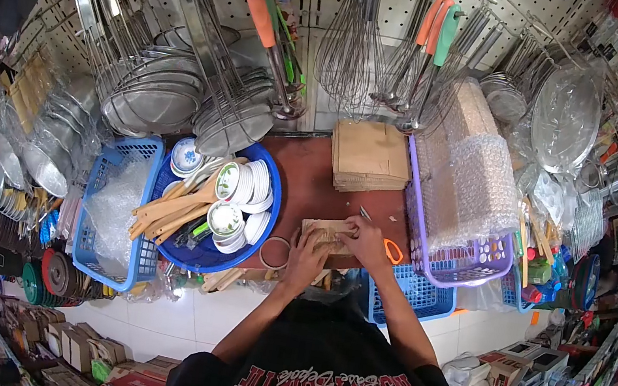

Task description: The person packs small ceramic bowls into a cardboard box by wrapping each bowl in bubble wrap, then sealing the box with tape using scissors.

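Observation:
A small folded piece of brown cardboard (325, 235) lies at the front of the red-brown tabletop. My left hand (306, 256) grips its near left side, fingers curled over it. From the right, my right hand (367, 243) closes on its other edge. Something inside the fold, if anything, is hidden. An orange scissor handle (394, 252) shows just right of my right hand, and a pointed metal tip (364, 212) sticks out beyond it. Beside my left hand lies a roll of tape (274, 252).
Behind the hands sits a stack of brown cardboard sheets (370, 157). A blue round basin (274, 168) with bowls and wooden utensils stands left; a purple basket (436, 278) with bubble wrap stands right. Whisks (349, 55) and strainers (152, 94) hang above. A blue basket (422, 294) sits lower right.

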A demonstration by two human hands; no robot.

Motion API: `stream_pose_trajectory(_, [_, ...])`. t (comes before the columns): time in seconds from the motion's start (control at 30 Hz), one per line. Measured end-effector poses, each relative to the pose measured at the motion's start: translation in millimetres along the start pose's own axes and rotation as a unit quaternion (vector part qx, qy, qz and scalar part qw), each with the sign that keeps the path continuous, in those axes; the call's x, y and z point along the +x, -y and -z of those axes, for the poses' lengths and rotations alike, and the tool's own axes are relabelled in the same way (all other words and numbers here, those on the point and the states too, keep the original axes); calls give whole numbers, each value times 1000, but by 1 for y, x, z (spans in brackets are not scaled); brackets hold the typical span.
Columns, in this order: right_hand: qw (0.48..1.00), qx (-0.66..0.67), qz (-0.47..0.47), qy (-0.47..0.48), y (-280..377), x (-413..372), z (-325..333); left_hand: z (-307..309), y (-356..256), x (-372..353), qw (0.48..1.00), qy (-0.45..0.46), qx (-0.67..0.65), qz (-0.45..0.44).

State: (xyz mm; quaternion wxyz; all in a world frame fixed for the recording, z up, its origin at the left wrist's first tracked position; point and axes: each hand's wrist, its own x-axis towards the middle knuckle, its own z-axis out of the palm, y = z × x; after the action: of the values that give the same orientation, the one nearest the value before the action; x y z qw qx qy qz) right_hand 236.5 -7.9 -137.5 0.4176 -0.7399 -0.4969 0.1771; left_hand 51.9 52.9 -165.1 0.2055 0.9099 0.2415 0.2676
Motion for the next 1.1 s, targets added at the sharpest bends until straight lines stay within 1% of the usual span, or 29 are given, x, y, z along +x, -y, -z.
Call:
stream_pose_trajectory(0.1, [998, -3, -45, 33, -7, 2, -2, -1, -2, 0, 1000, -2, -19, 12])
stream_pose_trajectory(0.2, [998, 38, -52, 15, -8, 3, -7, 0, -2, -1, 999, -19, -32, 18])
stream_pose_trajectory(0.3, [998, -53, -15, 35, 6, 3, 2, -3, 0, -2, 998, -18, -54, 27])
stream_pose_trajectory(0.4, [999, -42, -6, 28, 1, 8, 0, -1, -2, -1, 997, -8, -63, 39])
stream_pose_trajectory(0.5, [1000, 7, -11, -4, -14, 11, -10, 3, -7, 2, 997, -10, -56, 48])
stream_pose_trajectory(0.6, [1000, 16, -21, -9, -20, 9, -16, 6, -9, 4, 997, -3, -58, 45])
stream_pose_trajectory(0.7, [997, -66, -10, 23, 8, 9, 4, 3, -5, 2, 999, 13, -35, 35])
stream_pose_trajectory(0.8, [1000, -16, -5, 2, -8, 8, -5, 4, -9, 3, 998, 14, -36, 42])
stream_pose_trajectory(0.9, [999, 24, -32, 32, -12, 11, -5, 11, -15, 7, 999, 31, -7, 34])
stream_pose_trajectory(1.0, [997, -32, -36, 61, 5, 9, 7, 9, -12, 7, 999, 23, -25, 30])
stream_pose_trajectory(1.1, [998, -30, -26, 44, -6, 10, 0, 10, -13, 7, 998, 18, -40, 40])
